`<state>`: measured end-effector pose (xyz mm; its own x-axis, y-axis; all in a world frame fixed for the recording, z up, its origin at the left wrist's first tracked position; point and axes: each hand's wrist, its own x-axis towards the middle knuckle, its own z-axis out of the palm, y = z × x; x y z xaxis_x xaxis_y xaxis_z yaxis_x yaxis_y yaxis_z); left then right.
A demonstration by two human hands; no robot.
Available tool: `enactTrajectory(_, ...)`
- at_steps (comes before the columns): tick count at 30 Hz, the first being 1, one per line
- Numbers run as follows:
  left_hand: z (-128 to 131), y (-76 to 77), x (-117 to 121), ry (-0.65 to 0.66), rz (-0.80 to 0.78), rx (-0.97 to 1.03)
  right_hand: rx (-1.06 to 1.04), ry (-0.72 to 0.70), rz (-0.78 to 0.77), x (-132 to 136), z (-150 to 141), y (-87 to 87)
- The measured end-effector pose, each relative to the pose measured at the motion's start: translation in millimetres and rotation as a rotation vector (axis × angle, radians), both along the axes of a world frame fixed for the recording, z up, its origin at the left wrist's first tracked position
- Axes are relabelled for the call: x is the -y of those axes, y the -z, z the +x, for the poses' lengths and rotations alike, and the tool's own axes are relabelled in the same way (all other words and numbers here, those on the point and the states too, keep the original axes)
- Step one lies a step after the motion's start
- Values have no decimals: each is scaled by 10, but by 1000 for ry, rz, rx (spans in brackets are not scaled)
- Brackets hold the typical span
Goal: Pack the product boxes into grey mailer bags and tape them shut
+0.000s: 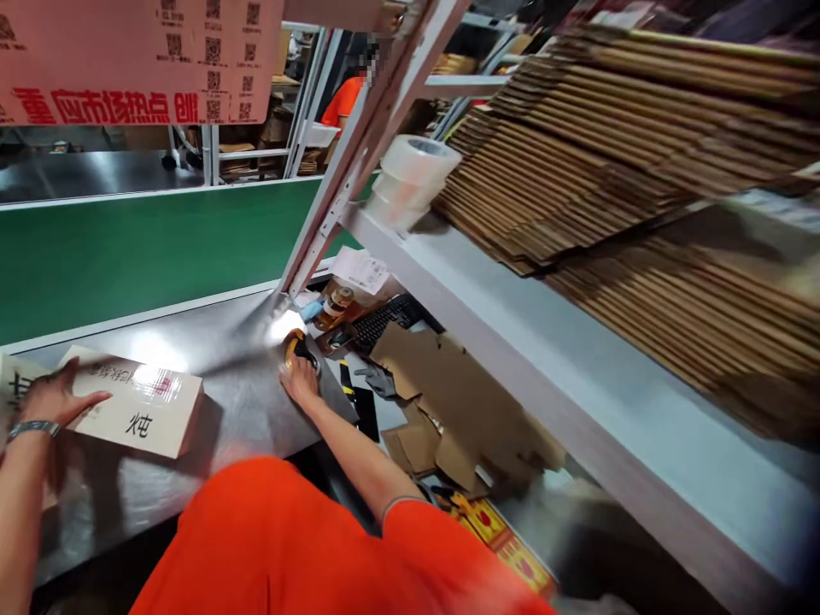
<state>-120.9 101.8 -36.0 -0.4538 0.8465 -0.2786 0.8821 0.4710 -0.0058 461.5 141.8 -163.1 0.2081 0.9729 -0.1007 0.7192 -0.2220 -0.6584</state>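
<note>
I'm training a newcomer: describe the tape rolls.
Find the white shelf slanting across the right. At its far end, by the post, stand the tape rolls, stacked. They are round and whitish, unlike the flat brown cardboard beside them.

The one view looks from the head of the person, forward and steeply down over the orange shirt [275, 530] at 6 o'clock. Below it, at a near distance, are the left hand [48, 397] at 9 o'clock and the right hand [300, 378] at 8 o'clock. The shelf [512, 316] comes very close from 4 o'clock. The green panel [147, 248] at 10 o'clock is farther. The view is wide, and the post [339, 184] leans in it toward 1 o'clock.
</note>
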Motion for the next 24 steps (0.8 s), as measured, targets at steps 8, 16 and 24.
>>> enactTrajectory(8,423,-177,189,-46,2,-68,315,-8,-253,-237,-52,81)
enactTrajectory(16,1353,-173,348,-115,115,67,-516,104,-52,-101,174,-248)
enactTrajectory(24,2247,-21,86,-5,189,219,-1182,64,-25,360,-386,-1199)
